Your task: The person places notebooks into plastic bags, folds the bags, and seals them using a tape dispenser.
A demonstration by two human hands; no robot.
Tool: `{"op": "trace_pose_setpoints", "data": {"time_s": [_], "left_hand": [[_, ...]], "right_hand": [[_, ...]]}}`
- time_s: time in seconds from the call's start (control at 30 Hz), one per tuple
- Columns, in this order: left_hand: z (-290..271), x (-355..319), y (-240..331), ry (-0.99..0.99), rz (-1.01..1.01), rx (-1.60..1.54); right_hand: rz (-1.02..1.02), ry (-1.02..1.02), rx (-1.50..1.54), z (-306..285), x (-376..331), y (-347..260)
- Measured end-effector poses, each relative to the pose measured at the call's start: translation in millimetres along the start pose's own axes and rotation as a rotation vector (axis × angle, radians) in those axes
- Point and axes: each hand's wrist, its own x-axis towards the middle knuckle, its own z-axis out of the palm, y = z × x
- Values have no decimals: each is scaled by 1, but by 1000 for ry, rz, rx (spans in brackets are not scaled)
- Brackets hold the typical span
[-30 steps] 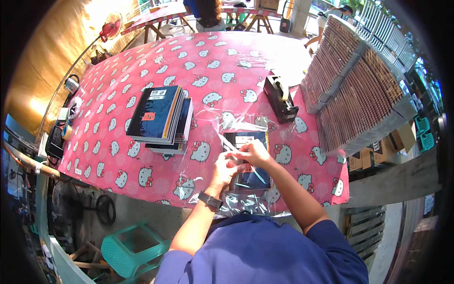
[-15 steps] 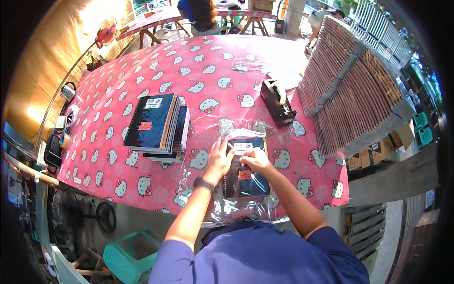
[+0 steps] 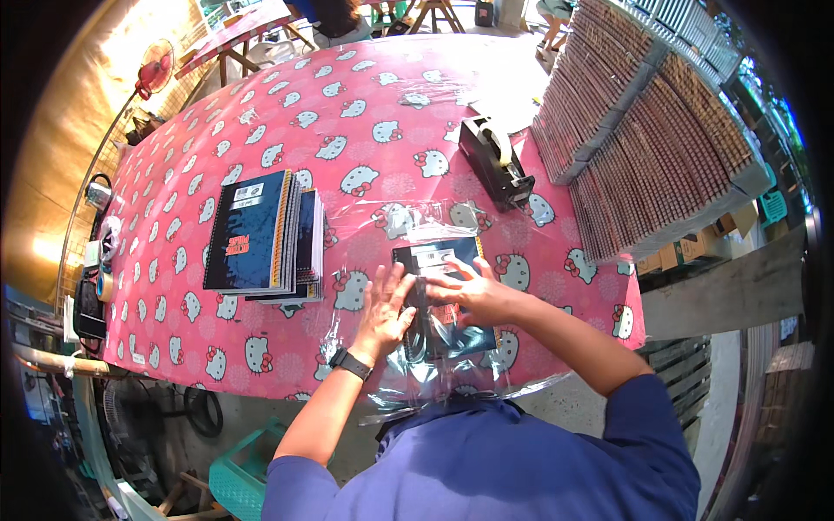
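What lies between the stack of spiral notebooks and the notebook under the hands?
In the head view, between the stack of notebooks and the dark notebook lies only patterned pink tablecloth, partly covered by clear plastic film.

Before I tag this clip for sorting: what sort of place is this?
Probably an open-air packing spot for stationery. A stack of spiral notebooks lies on the pink patterned tablecloth, a tape dispenser stands near shrink-wrapped bundles of pencils, and both hands press a notebook in clear film.
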Motion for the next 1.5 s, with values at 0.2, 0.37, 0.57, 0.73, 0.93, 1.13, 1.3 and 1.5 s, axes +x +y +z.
{"op": "trace_pose_setpoints", "data": {"time_s": [0.2, 0.37, 0.57, 0.73, 0.93, 1.13, 1.3, 1.5], "left_hand": [[21, 2, 3, 9, -18, -299], [15, 4, 6, -69, -8, -262], [0, 24, 26, -234, -30, 60], [-8, 46, 41, -326, -109, 181], [-9, 43, 44, -310, -148, 161], [-8, 44, 44, -297, -127, 188], [-2, 49, 42, -274, -99, 179], [-5, 39, 35, -285, -139, 192]], "right_hand": [[272, 128, 30, 22, -5, 21], [286, 181, 60, 25, 14, 3], [334, 210, 15, 27, 19, 0], [302, 445, 51, 39, 14, 0], [778, 551, -19, 77, -62, 107], [706, 1151, 231, -23, -24, 185], [827, 891, 644, -44, 9, 235], [383, 1264, 1187, -11, -8, 194]]}}
